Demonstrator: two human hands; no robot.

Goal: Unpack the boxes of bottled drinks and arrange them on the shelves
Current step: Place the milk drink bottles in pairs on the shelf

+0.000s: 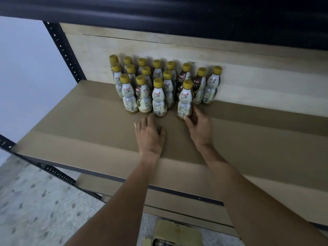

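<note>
While right hand (197, 125) grips it, gold-capped bottle (185, 100) stands

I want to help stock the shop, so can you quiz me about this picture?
1. True or false: the left hand holds something.
2. The caps are: A red, B yellow, C blue?
3. Fill the gap: the right hand grips a bottle standing on the ___.
Key: 1 false, it is open and empty; 2 B; 3 shelf.
</note>
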